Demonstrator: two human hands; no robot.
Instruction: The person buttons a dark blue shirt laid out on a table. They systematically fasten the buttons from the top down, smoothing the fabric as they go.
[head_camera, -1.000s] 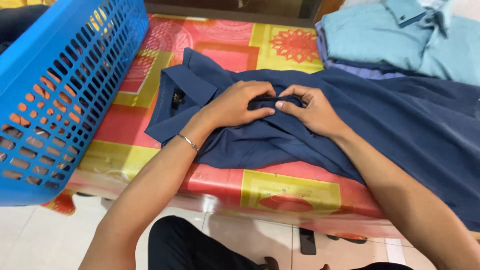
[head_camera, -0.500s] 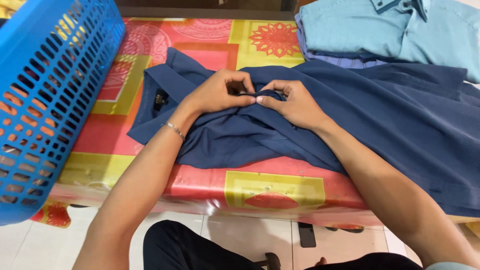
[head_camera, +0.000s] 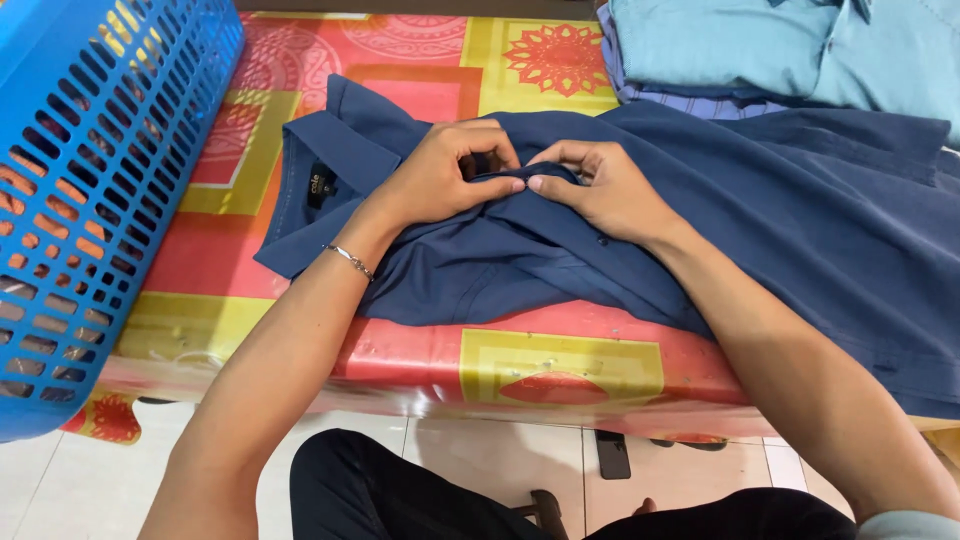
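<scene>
On the patterned table (head_camera: 560, 360) over pale floor tiles (head_camera: 470, 450), both hands' fingers (head_camera: 500, 185) pinch the navy shirt (head_camera: 800, 220).

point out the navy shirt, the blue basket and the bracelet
navy shirt (head_camera: 800, 220), head view, flat body panel
blue basket (head_camera: 90, 200), head view, slatted side wall
bracelet (head_camera: 349, 260), head view, chain on left wrist

One camera only, worn on the head, looking steeply down and forward from close above the table (head_camera: 560, 365). It faces across the shirt (head_camera: 780, 220) toward the far edge; floor shows below.
</scene>
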